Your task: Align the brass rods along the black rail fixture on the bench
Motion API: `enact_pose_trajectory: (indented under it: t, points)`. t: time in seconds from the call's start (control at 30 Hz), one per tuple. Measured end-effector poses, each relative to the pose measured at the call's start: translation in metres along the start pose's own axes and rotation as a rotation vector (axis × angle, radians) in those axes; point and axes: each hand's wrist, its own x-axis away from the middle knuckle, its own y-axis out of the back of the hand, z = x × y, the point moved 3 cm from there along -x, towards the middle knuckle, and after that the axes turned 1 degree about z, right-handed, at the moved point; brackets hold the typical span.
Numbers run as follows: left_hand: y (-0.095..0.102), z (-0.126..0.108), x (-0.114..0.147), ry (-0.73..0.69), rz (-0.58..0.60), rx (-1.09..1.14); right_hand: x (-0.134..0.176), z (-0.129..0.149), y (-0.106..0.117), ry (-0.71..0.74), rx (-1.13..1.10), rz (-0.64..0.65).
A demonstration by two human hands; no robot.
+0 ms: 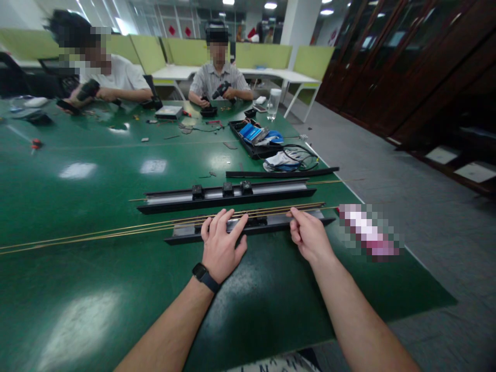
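Several thin gold-coloured rods [96, 233] lie along the near black channel [182, 235] and stick out far past its left end. My left hand [223, 243], a black watch on its wrist, rests over the rods and channel with fingers spread. Thumb and forefinger of my right hand [309, 232] pinch a rod toward the channel's right end. Dark blocks [259, 221] inside this channel are partly covered by the rods and my left hand. Just behind it lies a second black channel [174, 204] with a pale inner strip and three black blocks [228, 189].
A narrow black strip [279, 173] lies beyond the channels. Behind it are a work glove [284, 159] and a black tray [263, 151] holding a blue item. A blurred pink packet [368, 230] lies near the table's right edge. Two people with power drills [221, 90] sit across.
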Motion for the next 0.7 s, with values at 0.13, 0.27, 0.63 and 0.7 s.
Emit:
enact_pose_trajectory:
  t: [0.13, 0.27, 0.63, 0.7]
  points:
    - [-0.0008, 0.0003, 0.0002, 0.006, 0.005, 0.003, -0.0006, -0.0005, 0.0001, 0.002, -0.001, -0.011]
    - [-0.0006, 0.0002, 0.0002, 0.007, 0.008, -0.003, 0.0010, -0.0030, -0.0038, 0.003, 0.017, 0.052]
    - [0.0008, 0.0002, 0.0000, 0.002, -0.010, 0.013, -0.0023, -0.0004, 0.0019, 0.005, -0.030, -0.020]
    - [0.0005, 0.0001, 0.0002, 0.004, -0.009, 0.016, -0.0027, -0.0007, 0.0025, 0.006, -0.026, -0.021]
